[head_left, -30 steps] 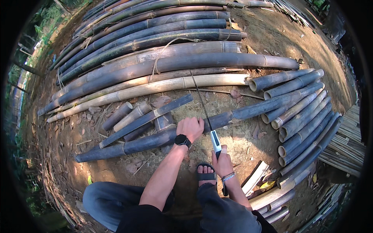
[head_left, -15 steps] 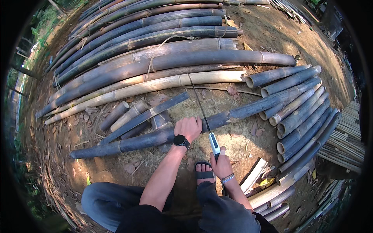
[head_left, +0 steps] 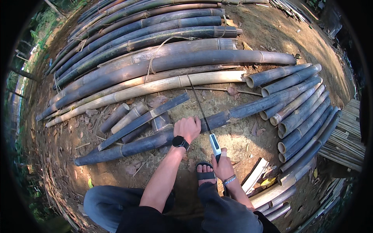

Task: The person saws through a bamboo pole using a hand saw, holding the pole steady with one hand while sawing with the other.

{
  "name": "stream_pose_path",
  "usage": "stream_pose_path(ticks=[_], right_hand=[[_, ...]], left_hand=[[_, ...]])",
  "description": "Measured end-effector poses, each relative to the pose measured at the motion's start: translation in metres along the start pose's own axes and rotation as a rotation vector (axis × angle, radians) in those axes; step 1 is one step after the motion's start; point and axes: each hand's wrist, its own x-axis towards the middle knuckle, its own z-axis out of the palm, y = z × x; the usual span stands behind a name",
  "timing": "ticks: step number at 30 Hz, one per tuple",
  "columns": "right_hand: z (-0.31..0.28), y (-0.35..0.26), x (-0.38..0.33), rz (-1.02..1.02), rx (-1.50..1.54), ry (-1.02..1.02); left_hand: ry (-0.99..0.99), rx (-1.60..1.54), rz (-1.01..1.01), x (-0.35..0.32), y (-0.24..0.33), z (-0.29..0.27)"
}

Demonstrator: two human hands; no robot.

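Observation:
A long dark bamboo pole [head_left: 136,146] lies slantwise in front of me, its right part running up toward a stack of cut lengths. My left hand [head_left: 187,129], wearing a black watch on the wrist, is closed over the top of the pole. Just right of it, the thin blade of a hand saw [head_left: 214,142] crosses the pole, its tip pointing away from me. The saw has a white and black handle, and my right hand [head_left: 223,165] is wrapped round its lower end. Whether the teeth have cut into the pole cannot be made out.
Short bamboo pieces [head_left: 115,117] and a narrow dark strip [head_left: 149,116] lie left of my hands. Long poles [head_left: 171,62] are piled beyond; cut lengths [head_left: 297,116] lie at right. My sandalled foot [head_left: 205,171] is near the saw handle. A split pale piece [head_left: 255,175] lies lower right.
The pole's left end has shifted slightly toward me and to the right, and the dark strip's near end has shifted too. The saw and my right hand have drawn back very slightly.

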Motion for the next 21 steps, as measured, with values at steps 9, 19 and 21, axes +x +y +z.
stream_pose_path(ticks=[9,19,21], right_hand=[[-0.002,-0.003,0.002,-0.046,0.014,0.008],[-0.005,0.001,-0.015,-0.058,0.048,0.01],[-0.007,-0.004,-0.009,-0.03,0.028,0.013]], left_hand=[[0.012,0.013,0.011,0.006,-0.002,-0.002],[0.011,0.014,-0.021,0.0,0.003,-0.004],[0.011,0.015,-0.019,0.007,0.003,-0.006]])
